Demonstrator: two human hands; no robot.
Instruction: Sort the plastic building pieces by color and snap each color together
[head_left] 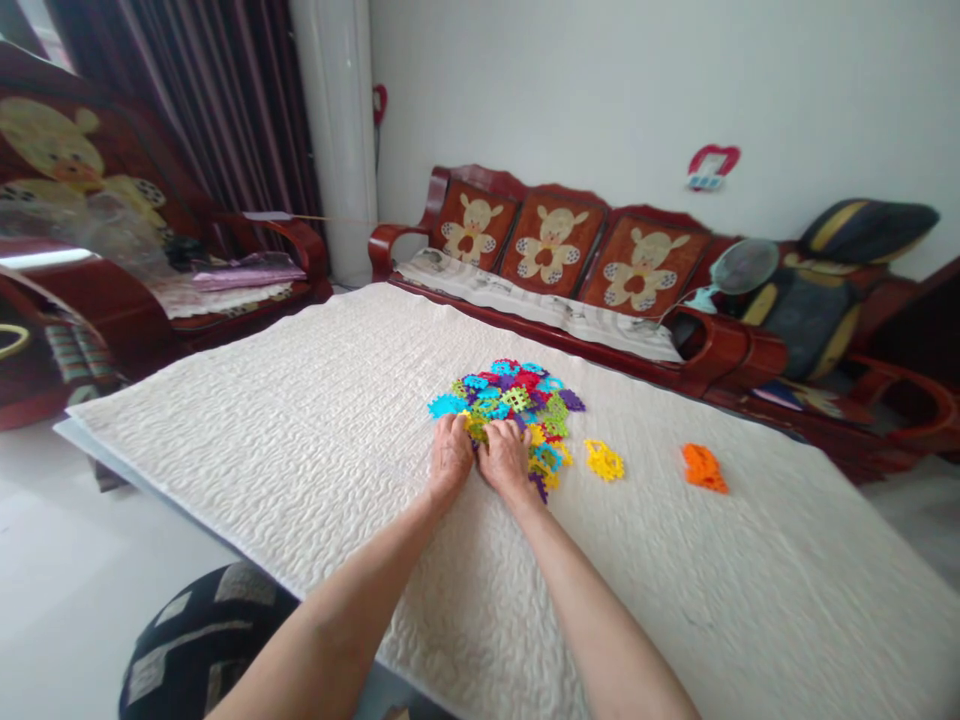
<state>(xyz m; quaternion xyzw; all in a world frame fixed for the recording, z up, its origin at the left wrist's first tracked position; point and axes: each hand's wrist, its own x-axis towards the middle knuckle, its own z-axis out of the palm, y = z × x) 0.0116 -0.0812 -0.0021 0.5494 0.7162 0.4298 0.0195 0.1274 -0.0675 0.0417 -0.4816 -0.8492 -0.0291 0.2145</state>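
Note:
A heap of interlocking plastic pieces (516,400) in blue, green, purple, red and yellow lies on the quilted cover. At its near left edge, my left hand (451,452) is closed, fingers curled down beside a blue piece (445,405). My right hand (505,457) is close by on the right, its fingers also bent inward over the near side of the heap. Between the two hands a yellow-green piece (475,426) shows in part. The fingertips are mostly hidden, so what they pinch cannot be made out.
Right of the heap lie a yellow cluster of pieces (604,460) and, farther off, an orange cluster (704,468). The white quilted cover (285,400) drapes the table. Behind it stands a wooden sofa (555,240) with bear cushions, with a small fan (742,265) at its right.

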